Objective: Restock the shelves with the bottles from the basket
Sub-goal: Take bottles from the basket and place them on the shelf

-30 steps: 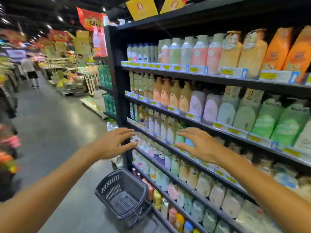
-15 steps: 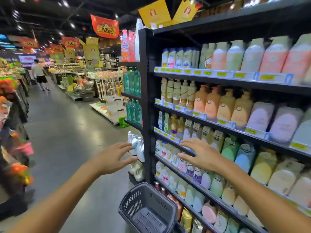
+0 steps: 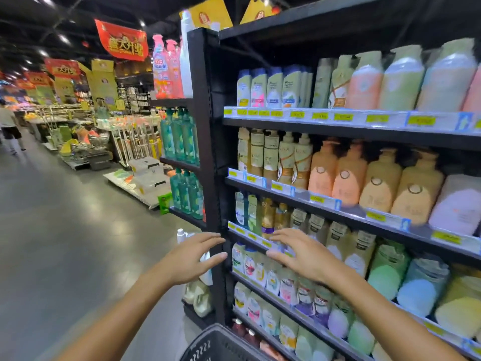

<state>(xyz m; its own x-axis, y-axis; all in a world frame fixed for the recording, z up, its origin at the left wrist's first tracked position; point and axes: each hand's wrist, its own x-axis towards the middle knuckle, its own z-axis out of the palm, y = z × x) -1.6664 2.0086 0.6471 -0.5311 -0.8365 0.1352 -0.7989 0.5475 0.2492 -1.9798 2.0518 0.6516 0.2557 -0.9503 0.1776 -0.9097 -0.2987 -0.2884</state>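
Observation:
A tall black shelf unit fills the right side, its levels packed with shampoo and wash bottles. My left hand floats empty with straight fingers beside the unit's corner post. My right hand is held flat and empty in front of the third shelf edge, just below gold and white bottles. A dark plastic basket sits at the bottom edge, only its rim showing; its inside is hidden.
The end of the unit holds green pump bottles and pink bottles. White jugs stand on the floor by the post. A wide grey aisle opens to the left, with a person far off and display stands behind.
The view has shifted left along the shelves toward the unit's end. Both hands stay extended and empty. The basket has slid to the bottom edge of view.

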